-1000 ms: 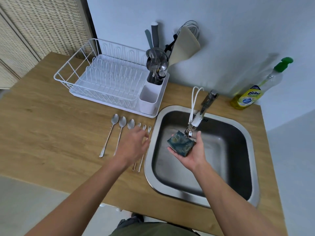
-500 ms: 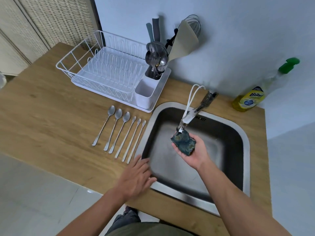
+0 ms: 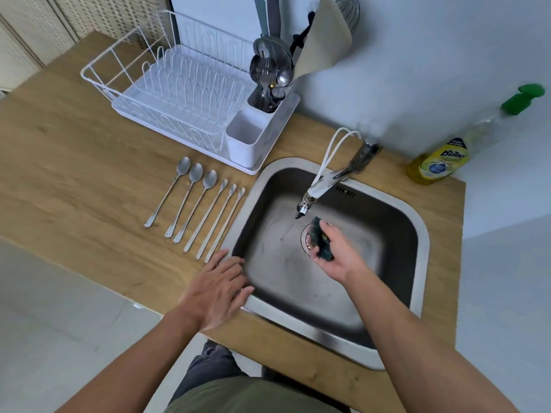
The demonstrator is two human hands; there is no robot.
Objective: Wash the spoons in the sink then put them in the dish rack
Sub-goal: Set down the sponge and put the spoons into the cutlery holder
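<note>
Six spoons [image 3: 200,210] lay side by side on the wooden counter [image 3: 74,174], just left of the sink [image 3: 417,222] and in front of the dish rack [image 3: 179,84]. All six ran the same way, their long axes slanting from lower left to upper right, bowls toward the rack and handle ends toward the counter's near edge. The three on the left had larger oval bowls; the three on the right were slimmer with small bowls. They lay close together, none in a hand.

The left hand [image 3: 219,290] rested flat on the near left corner of the sink rim, fingers straight and slightly spread, holding nothing, its fingertips near the handle ends of the rightmost spoons but apart from them. The right hand [image 3: 337,254] was over the basin by the drain, fingers and thumb curled round one dark sponge [image 3: 320,239], just below and to the right of the faucet [image 3: 325,183] spout.

The white rack held no dishes on its prongs. Its utensil holder [image 3: 253,132] had two compartments: the far one crowded with cutlery, a spatula and a whisk, the near one showing nothing inside. One yellow dish soap bottle [image 3: 441,162] with a green cap leaned against the wall at the counter's far right.
</note>
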